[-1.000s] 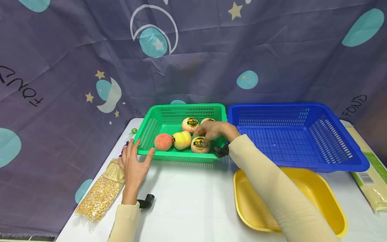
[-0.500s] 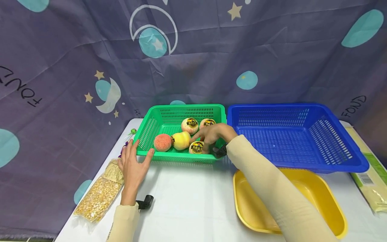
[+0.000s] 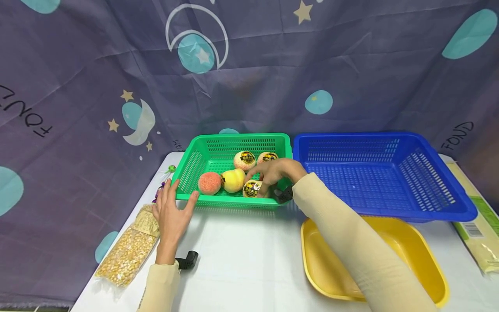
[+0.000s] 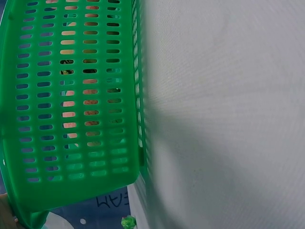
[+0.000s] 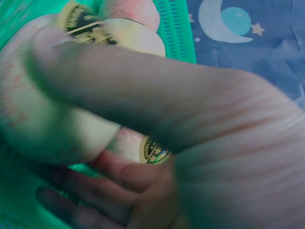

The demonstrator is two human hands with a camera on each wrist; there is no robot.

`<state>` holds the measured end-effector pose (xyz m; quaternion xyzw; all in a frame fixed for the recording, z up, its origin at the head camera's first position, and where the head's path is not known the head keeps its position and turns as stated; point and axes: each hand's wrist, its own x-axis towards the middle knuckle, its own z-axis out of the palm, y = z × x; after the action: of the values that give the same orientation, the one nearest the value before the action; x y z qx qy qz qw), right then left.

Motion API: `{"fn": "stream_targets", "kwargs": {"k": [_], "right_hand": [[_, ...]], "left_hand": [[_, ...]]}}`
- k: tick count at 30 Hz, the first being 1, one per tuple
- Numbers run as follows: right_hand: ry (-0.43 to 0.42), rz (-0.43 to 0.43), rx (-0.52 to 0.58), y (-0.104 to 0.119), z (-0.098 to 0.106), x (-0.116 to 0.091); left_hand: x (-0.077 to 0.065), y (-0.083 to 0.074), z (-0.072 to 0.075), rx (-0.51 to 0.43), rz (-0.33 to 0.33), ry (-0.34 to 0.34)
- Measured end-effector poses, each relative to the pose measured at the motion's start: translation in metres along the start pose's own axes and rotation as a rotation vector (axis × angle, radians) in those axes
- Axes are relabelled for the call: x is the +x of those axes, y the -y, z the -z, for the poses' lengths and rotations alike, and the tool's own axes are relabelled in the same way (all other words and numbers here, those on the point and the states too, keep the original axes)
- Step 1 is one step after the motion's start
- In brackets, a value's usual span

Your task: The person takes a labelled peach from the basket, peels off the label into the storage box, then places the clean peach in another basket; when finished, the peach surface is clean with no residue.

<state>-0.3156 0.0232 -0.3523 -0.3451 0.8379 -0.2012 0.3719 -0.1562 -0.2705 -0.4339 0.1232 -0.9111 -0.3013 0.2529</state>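
A green basket (image 3: 230, 200) holds several peaches, some with black and gold labels. My right hand (image 3: 278, 170) reaches into its front right part and grips a pale labelled peach (image 3: 251, 189). In the right wrist view the thumb lies over this peach (image 5: 62, 131), with fingers below it. To its left are a yellow peach (image 3: 233, 180) and a reddish peach (image 3: 209, 183). Behind lie two more pale labelled peaches, one at centre (image 3: 244, 160) and one at right (image 3: 267, 157). My left hand (image 3: 173, 214) rests with spread, extended fingers at the basket's front left corner.
A blue basket (image 3: 390, 211) stands right of the green one. In front of it is a yellow tub (image 3: 308, 255), partly behind my right sleeve. A bag of corn kernels (image 3: 128, 251) lies at left, and a pale green packet (image 3: 475, 225) at the right edge.
My right hand has shifted slightly left and lower on the front right peach, which has turned and moved a little left. The rear right peach shows more. My left hand stays put.
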Motion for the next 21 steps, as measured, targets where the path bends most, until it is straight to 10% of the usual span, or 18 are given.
{"fn": "stream_targets", "kwargs": {"k": [21], "right_hand": [[-0.155,0.214,0.148,0.012,0.007,-0.042]], "left_hand": [[0.000,0.001,-0.001,-0.005,0.005,0.026]]}}
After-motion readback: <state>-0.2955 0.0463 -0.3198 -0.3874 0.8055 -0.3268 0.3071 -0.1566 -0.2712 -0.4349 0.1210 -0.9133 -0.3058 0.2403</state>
